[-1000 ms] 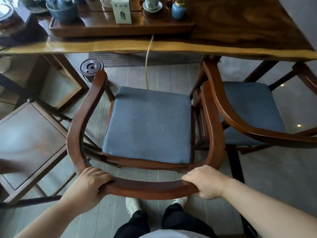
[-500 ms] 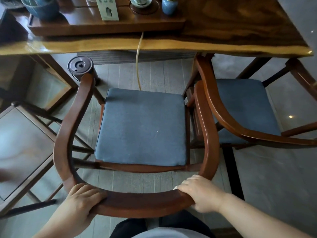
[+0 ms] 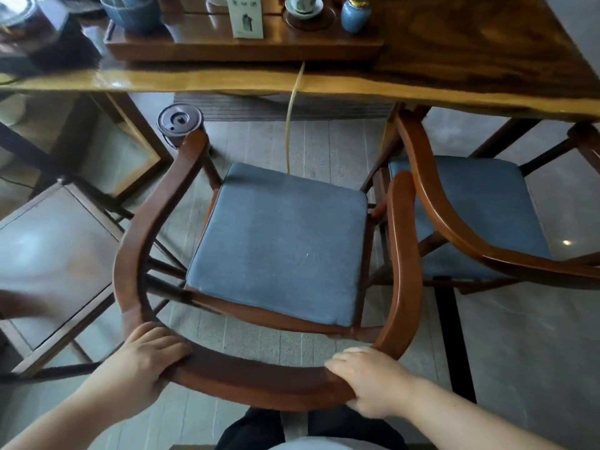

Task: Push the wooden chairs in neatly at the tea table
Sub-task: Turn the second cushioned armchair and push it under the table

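Note:
A wooden armchair [image 3: 259, 381] with a curved back rail and a blue seat cushion [image 3: 279, 241] stands in front of me, facing the tea table [image 3: 454, 63]. My left hand [image 3: 146, 358] grips the back rail at its left. My right hand [image 3: 370, 381] grips the same rail at its right. The seat's front edge lies a little short of the table edge. A second wooden chair [image 3: 454, 222] with a blue cushion stands at the right, its seat partly under the table and its arm touching the first chair's right arm.
A low wooden side table [image 3: 58, 332] with a glossy top stands at the left. A dark round lidded bin [image 3: 178, 120] and a yellowish hose [image 3: 290, 125] sit under the table. A tea tray [image 3: 243, 50] with cups and jars is on top.
The chair has turned slightly, its front swinging right toward the second chair. Both hands keep their hold on the back rail. The view has shifted.

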